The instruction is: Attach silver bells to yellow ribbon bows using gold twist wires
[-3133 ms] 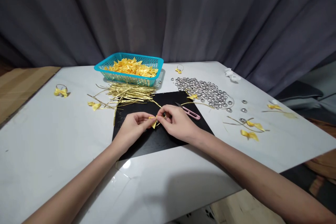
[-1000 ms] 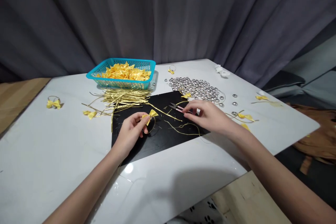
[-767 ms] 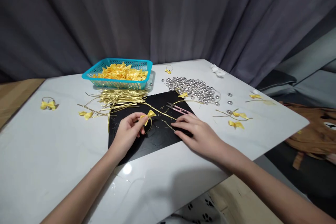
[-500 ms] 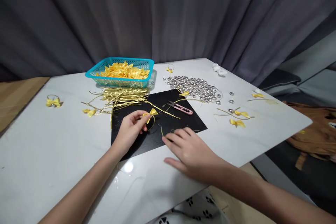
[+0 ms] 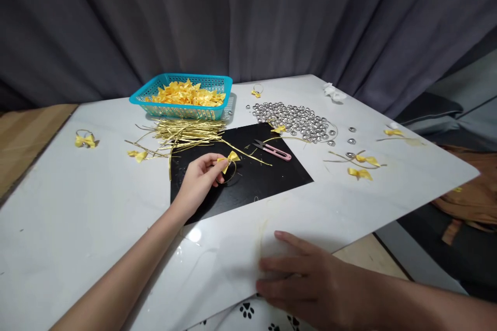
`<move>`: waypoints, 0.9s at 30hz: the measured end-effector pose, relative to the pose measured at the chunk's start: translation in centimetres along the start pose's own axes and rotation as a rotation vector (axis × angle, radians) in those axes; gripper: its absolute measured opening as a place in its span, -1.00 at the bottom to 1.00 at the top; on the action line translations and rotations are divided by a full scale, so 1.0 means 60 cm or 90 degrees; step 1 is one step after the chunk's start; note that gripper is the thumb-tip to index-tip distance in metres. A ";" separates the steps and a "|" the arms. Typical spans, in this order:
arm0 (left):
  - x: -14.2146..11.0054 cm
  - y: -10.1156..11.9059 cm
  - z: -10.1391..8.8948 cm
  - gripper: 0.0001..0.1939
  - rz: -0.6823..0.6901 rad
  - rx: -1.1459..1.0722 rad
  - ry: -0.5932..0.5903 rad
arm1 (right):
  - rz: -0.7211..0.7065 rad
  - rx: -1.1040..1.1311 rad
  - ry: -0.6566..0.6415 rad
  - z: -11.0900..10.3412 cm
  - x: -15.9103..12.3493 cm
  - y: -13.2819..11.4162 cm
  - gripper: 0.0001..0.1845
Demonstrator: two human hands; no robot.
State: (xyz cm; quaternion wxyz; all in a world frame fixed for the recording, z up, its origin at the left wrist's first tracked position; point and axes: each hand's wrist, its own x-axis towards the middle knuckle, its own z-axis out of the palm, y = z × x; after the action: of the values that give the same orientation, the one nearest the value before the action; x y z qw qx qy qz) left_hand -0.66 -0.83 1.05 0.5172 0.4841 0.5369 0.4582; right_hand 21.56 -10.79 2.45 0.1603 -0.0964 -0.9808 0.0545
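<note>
My left hand (image 5: 200,178) pinches a yellow ribbon bow (image 5: 233,156) between thumb and fingers, above the black mat (image 5: 252,186). A thin gold wire loop (image 5: 234,171) hangs from the bow. Over the near edge of the white table, my right hand (image 5: 310,279) is blurred by motion, its fingers apart. Just beyond its fingertips is a faint, smeared yellowish strand (image 5: 262,230); I cannot tell whether it touches the hand. On the mat lie pink-handled thread snips (image 5: 277,152), with their blades pointing left.
A blue basket (image 5: 180,109) of yellow bows stands at the back left, with gold wire strips (image 5: 190,130) in front. Silver domed beads (image 5: 293,119) are heaped right of centre. Loose bows (image 5: 360,173) lie to the right, and a bow on a ring (image 5: 84,140) at the left.
My right hand has moved back from the mat toward the near table edge, and its fingers have spread. My left hand still holds the bow over the mat. The view has shifted slightly.
</note>
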 end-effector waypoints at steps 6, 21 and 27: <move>0.001 0.000 -0.002 -0.68 -0.003 -0.028 0.007 | 0.017 0.092 0.017 0.009 -0.009 0.005 -0.68; 0.000 0.004 0.002 -0.72 -0.007 -0.029 -0.011 | 0.150 0.079 0.175 -0.039 0.013 0.046 -0.74; -0.002 0.007 0.001 -0.77 -0.017 -0.022 -0.033 | 0.363 0.217 0.535 -0.102 0.099 0.125 -0.98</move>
State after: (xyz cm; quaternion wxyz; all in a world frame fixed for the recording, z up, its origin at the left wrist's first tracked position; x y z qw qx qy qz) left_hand -0.61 -0.92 1.47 0.5452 0.4796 0.5219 0.4475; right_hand 19.32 -1.81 9.00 0.5311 -0.3454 -0.7444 0.2108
